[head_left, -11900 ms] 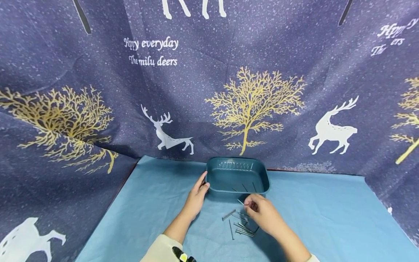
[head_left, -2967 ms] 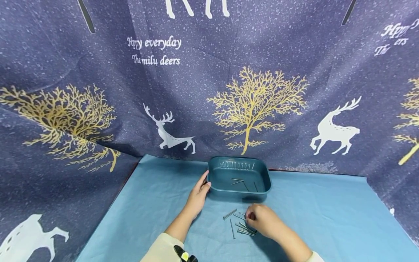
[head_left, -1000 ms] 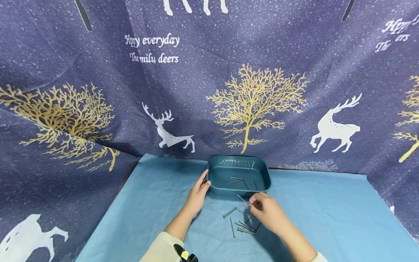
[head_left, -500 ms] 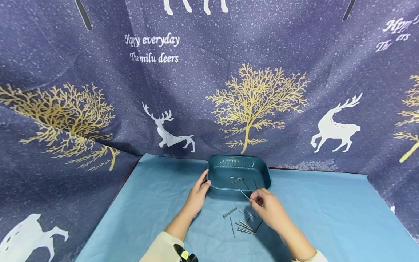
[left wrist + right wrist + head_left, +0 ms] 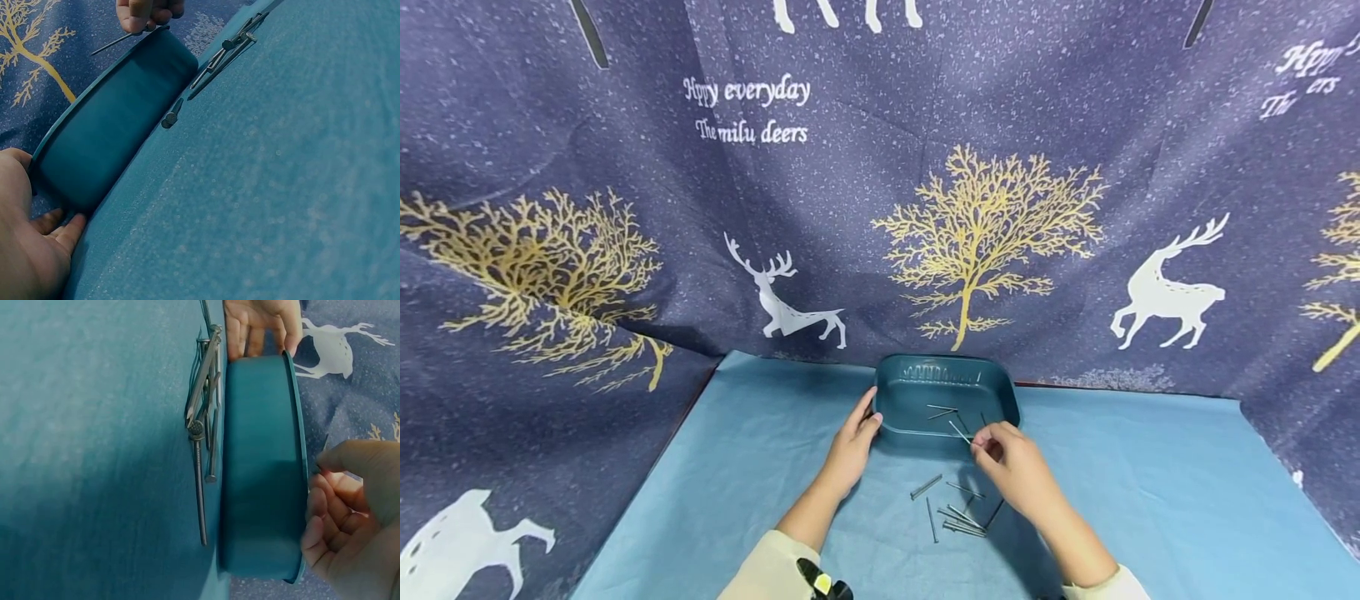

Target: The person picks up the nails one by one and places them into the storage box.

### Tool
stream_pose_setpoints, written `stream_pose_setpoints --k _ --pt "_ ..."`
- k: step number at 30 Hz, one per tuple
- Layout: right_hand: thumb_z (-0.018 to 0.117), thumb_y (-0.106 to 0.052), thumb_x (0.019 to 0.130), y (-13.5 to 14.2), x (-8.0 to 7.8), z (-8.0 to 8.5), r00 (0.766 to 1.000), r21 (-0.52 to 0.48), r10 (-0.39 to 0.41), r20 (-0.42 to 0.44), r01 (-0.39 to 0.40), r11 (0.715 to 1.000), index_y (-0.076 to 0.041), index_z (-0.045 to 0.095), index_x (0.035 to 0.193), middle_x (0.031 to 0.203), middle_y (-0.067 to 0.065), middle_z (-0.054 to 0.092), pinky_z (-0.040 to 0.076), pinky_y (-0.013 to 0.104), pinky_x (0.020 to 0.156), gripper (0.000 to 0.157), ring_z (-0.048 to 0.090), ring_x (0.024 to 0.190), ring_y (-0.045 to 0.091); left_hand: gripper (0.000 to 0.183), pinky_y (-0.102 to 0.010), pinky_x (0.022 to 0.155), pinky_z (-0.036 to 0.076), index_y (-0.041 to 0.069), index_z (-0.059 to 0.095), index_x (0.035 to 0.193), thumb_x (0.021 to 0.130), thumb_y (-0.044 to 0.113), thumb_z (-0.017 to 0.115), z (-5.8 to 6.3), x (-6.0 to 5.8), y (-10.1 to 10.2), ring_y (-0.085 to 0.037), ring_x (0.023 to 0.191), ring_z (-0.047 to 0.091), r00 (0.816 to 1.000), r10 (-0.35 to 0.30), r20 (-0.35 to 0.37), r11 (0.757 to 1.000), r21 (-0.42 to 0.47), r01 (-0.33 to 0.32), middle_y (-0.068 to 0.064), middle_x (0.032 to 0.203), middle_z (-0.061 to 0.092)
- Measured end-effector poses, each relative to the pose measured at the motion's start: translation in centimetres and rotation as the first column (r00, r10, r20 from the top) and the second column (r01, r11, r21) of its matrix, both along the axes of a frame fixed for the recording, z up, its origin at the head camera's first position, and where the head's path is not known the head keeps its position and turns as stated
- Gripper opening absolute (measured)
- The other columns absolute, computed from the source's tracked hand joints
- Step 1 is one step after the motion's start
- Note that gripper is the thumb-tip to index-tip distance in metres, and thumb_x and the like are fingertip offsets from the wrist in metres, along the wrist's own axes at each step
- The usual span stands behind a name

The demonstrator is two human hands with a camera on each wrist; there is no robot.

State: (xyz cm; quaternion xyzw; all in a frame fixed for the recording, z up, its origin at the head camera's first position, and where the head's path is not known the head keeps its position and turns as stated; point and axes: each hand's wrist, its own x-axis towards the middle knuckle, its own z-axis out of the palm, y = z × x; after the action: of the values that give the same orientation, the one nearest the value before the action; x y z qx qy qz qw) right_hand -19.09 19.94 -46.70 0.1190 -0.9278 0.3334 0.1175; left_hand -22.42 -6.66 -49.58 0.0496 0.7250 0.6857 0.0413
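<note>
My right hand [image 5: 1013, 462] pinches a nail [image 5: 959, 432] between thumb and fingertips, over the front rim of a dark teal plastic tray [image 5: 917, 433]. The nail slants up and left from the fingers. A few nails [image 5: 943, 408] lie inside the tray. My left hand [image 5: 850, 450] rests against the tray's left end with fingers fairly straight; in the left wrist view its thumb [image 5: 15, 156] is at the rim and its fingers are low on the wall. In front of the tray several loose nails [image 5: 199, 481] lie in a pile on the cloth.
Light blue cloth [image 5: 760, 433] covers the table. A dark blue curtain [image 5: 880, 208] printed with deer and trees hangs close behind the tray. One nail [image 5: 932, 520] lies a little left of the pile, another [image 5: 926, 487] nearer the tray.
Over about twelve seconds more nails have come to lie in the tray. In the last second my right hand has carried a nail from above the pile up to the rim. The left hand stays put.
</note>
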Motion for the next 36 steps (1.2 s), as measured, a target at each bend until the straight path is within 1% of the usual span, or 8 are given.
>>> stream_pose_setpoints --k 3,7,9,14,23,29,34,36 --pt "0.074 -0.010 0.091 -0.1 -0.2 0.0 1.000 -0.003 -0.015 -0.019 0.015 1.000 -0.017 0.068 0.086 0.084 -0.007 0.059 0.048 0.020 0.064 0.011 0.050 0.071 0.002 0.057 -0.055 0.122 0.033 0.021 0.030 0.161 0.109 0.031 0.049 -1.0 -0.7 0.0 -0.036 0.154 0.027 1.000 0.008 0.002 1.000 0.003 -0.008 -0.018 0.167 0.022" --pt "0.075 -0.009 0.090 -0.2 -0.6 0.0 0.999 -0.007 -0.032 -0.032 0.031 0.999 -0.016 0.068 0.086 0.084 -0.006 0.059 0.048 0.021 0.066 0.011 0.051 0.073 0.003 0.055 -0.055 0.122 0.033 0.028 0.030 0.161 0.109 0.030 0.048 -2.7 -1.6 0.1 -0.034 0.154 0.027 1.000 0.024 -0.005 1.000 -0.004 -0.024 -0.015 0.168 0.022" --pt "0.075 -0.009 0.090 -0.2 -0.7 0.1 0.999 -0.009 -0.035 -0.039 0.034 0.999 -0.016 0.068 0.086 0.084 -0.005 0.060 0.048 0.022 0.066 0.011 0.051 0.073 0.004 0.053 -0.054 0.122 0.034 0.032 0.031 0.160 0.109 0.031 0.047 -3.1 -1.8 0.1 -0.032 0.154 0.028 1.000 0.030 -0.010 1.000 -0.008 -0.030 -0.012 0.168 0.023" --pt "0.074 -0.011 0.092 -0.3 -1.3 0.4 0.998 -0.011 -0.052 -0.034 0.051 0.999 -0.015 0.068 0.087 0.083 -0.004 0.059 0.047 0.022 0.067 0.008 0.052 0.074 0.006 0.052 -0.053 0.122 0.035 0.036 0.032 0.159 0.109 0.031 0.048 -3.3 -1.8 0.0 -0.032 0.153 0.030 0.999 0.033 -0.027 0.999 -0.010 -0.033 -0.012 0.168 0.024" --pt "0.072 -0.013 0.093 -0.7 -2.3 0.8 0.996 -0.010 -0.089 -0.020 0.089 0.996 -0.014 0.069 0.088 0.084 -0.002 0.060 0.048 0.025 0.068 0.006 0.054 0.074 0.009 0.052 -0.053 0.122 0.035 0.035 0.033 0.159 0.109 0.031 0.047 -3.4 -1.8 0.0 -0.031 0.154 0.029 0.999 0.025 -0.027 1.000 -0.001 -0.025 -0.011 0.168 0.024" --pt "0.072 -0.013 0.092 -0.8 -2.7 0.8 0.996 -0.008 -0.088 -0.018 0.088 0.996 -0.015 0.070 0.088 0.085 -0.002 0.061 0.050 0.027 0.071 0.006 0.056 0.077 0.010 0.052 -0.053 0.121 0.036 0.036 0.033 0.158 0.109 0.034 0.048 -3.3 -1.8 0.1 -0.031 0.153 0.030 0.999 0.027 -0.027 1.000 0.003 -0.027 -0.011 0.168 0.024" --pt "0.072 -0.017 0.093 -0.8 -2.9 0.9 0.995 -0.005 -0.096 -0.002 0.096 0.995 -0.013 0.071 0.094 0.089 0.000 0.062 0.051 0.031 0.074 0.005 0.058 0.080 0.013 0.056 -0.054 0.122 0.034 0.026 0.031 0.161 0.108 0.035 0.049 -1.2 -0.6 0.1 -0.034 0.154 0.028 1.000 0.016 -0.013 1.000 0.017 -0.016 -0.015 0.168 0.023" --pt "0.072 -0.020 0.094 -0.9 -3.0 0.9 0.995 -0.013 -0.097 0.015 0.097 0.995 -0.010 0.071 0.102 0.095 0.004 0.065 0.053 0.035 0.078 0.013 0.061 0.085 0.018 0.057 -0.054 0.122 0.033 0.022 0.031 0.161 0.108 0.033 0.049 -0.3 -0.1 0.1 -0.035 0.154 0.028 1.000 0.012 -0.002 1.000 0.023 -0.011 -0.016 0.168 0.022"
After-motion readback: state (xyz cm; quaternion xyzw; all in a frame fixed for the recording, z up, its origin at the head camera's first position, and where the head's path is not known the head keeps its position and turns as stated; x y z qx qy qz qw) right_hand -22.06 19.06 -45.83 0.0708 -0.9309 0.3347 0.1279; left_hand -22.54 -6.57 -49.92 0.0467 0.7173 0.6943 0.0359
